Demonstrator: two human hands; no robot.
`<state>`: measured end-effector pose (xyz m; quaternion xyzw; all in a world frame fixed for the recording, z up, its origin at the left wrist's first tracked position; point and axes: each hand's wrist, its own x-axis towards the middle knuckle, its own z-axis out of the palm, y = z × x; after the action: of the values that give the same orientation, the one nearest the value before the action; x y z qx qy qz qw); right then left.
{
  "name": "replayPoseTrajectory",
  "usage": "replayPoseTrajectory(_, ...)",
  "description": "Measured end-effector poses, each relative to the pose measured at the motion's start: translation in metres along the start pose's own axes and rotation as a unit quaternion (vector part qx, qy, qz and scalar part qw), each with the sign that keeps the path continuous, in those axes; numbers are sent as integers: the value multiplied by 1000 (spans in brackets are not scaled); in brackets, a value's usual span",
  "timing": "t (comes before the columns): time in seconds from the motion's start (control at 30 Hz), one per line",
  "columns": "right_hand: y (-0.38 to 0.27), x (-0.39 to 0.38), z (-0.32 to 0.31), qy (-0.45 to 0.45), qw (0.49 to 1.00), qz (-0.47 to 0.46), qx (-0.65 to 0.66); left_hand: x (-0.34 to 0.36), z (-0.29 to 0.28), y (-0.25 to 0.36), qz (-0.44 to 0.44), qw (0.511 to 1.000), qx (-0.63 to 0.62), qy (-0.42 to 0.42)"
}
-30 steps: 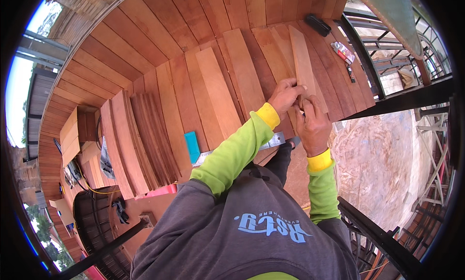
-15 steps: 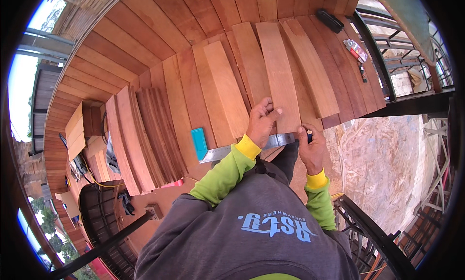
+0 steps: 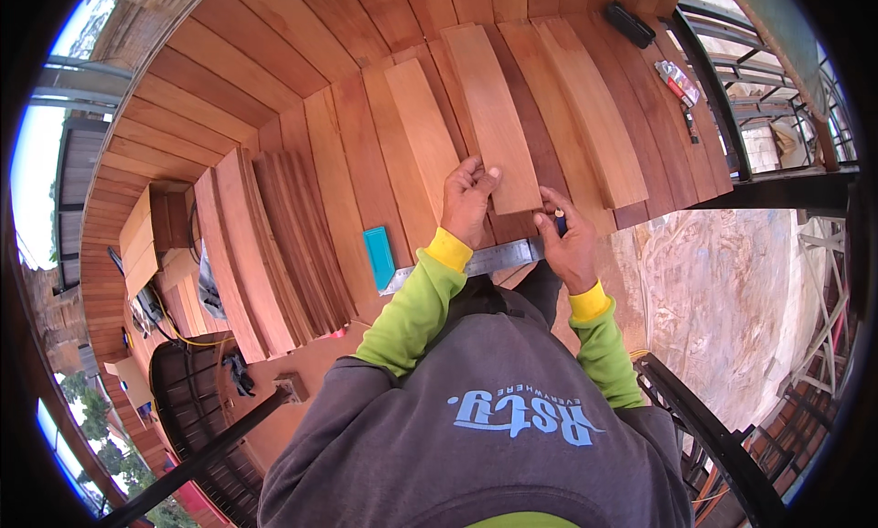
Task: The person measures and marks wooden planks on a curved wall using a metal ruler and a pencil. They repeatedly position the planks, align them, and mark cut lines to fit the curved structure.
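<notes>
My left hand (image 3: pixel 468 202) is closed on the left edge of a reddish-brown wooden board (image 3: pixel 494 121), thumb on top near its front end. At the board's front right corner, the fingertips of my right hand (image 3: pixel 569 245) touch or nearly touch it. A dark pencil (image 3: pixel 560 219) is held in that hand, its pale tip showing between thumb and fingers. Just in front of the board lies a try square, with its steel blade (image 3: pixel 501 257) partly behind my left wrist and its teal stock (image 3: pixel 378 258) to the left.
Loose boards lie on the slatted wooden surface, one (image 3: pixel 425 130) to the left and another (image 3: pixel 594 117) to the right. A board stack (image 3: pixel 265 254) sits further left. At the far right are a black case (image 3: pixel 629 23) and a small package (image 3: pixel 675 82), near a dark metal railing (image 3: pixel 718 89).
The held board has shifted left and away from me, showing more of the boards to its right. Both hands have moved left and forward with it, the pencil staying in my right hand.
</notes>
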<state>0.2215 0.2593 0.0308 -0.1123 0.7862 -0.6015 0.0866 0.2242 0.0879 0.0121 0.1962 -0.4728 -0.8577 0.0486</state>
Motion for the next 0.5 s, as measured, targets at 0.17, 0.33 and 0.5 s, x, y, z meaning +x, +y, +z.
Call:
replayPoseTrajectory(0.17,19,18,12,44,998,-45,1,-6,-2,15,-26,984,174,11)
replayPoseTrajectory(0.33,24,33,7,24,997,-57,-37,-21,-24,8,88,953,289,-25)
replayPoseTrajectory(0.5,32,33,6,16,995,-79,-53,-25,-27,7,144,885,441,-47)
